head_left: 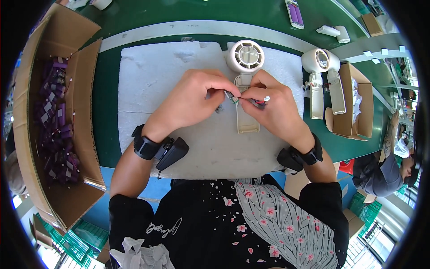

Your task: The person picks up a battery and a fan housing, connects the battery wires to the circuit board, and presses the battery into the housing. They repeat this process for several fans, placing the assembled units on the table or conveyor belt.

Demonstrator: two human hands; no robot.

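Observation:
Over the foam pad, my left hand (192,98) is closed, thumb and forefinger pinching a small green circuit board (233,99). My right hand (275,103) is closed too, its fingertips pressed together at the board's right end. Thin red and dark wires (259,102) with a white plug (267,98) show among the right fingers, which seem to grip them. Just behind and beneath the hands lies a cream handheld fan housing (245,57), its round head away from me. Its open handle shell (247,123) points toward me, partly hidden by my hands.
A tall cardboard box (85,107) of purple battery cells stands left of the white foam pad (148,80). At right are more fan housings (316,85) and a small carton (366,105). Purple cells (294,14) lie on the far bench. A co-worker (380,175) is at far right.

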